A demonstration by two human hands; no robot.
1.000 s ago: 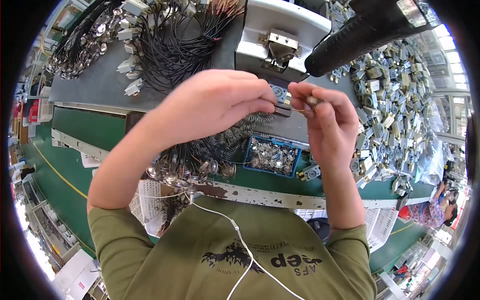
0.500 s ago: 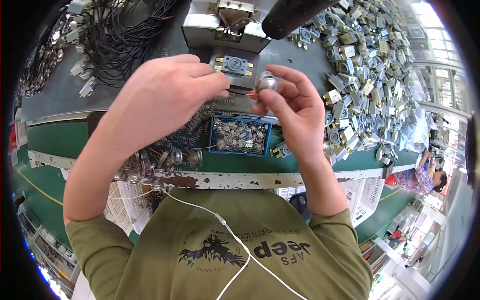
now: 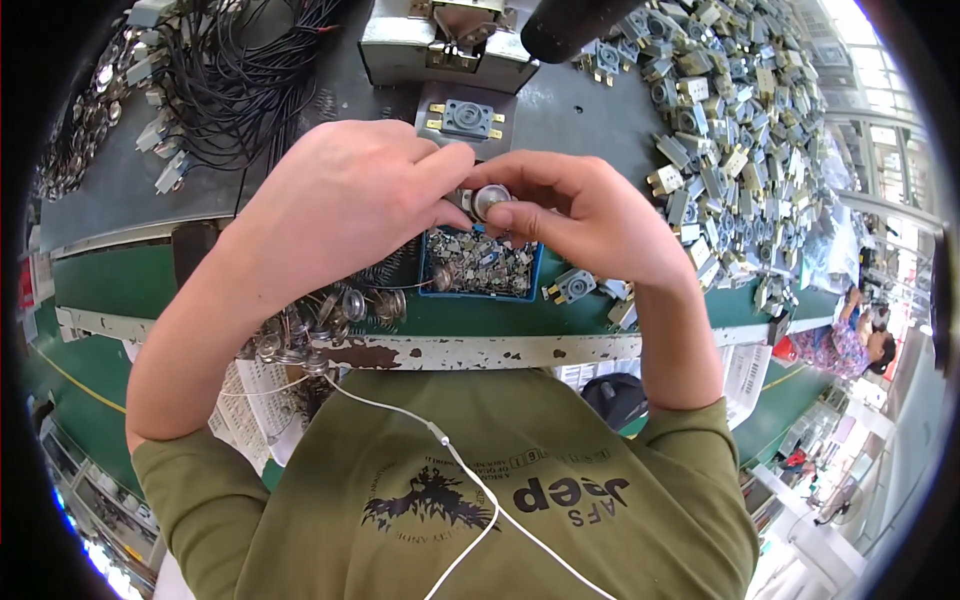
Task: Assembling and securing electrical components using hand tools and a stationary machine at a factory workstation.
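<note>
The left hand [image 3: 365,185] arches (grip unclear) beside the right hand [image 3: 595,220], whose fingers [image 3: 532,219] clamp a round metal part [image 3: 489,200].

Windows [image 3: 868,55]: we see washed-out daylight, upper right.
Metal disc [image 3: 490,203]: we catch a pale sheen, centre.
Table edge [image 3: 480,354]: bowed, we note, by the lens.
Shirt [image 3: 470,410]: we find soft light.
Frame rim: we meet black corners; blue-fringed glare lower left.

Factory workshop: heaped grey components [image 3: 725,150] and bundled black wires [image 3: 245,110]
</note>
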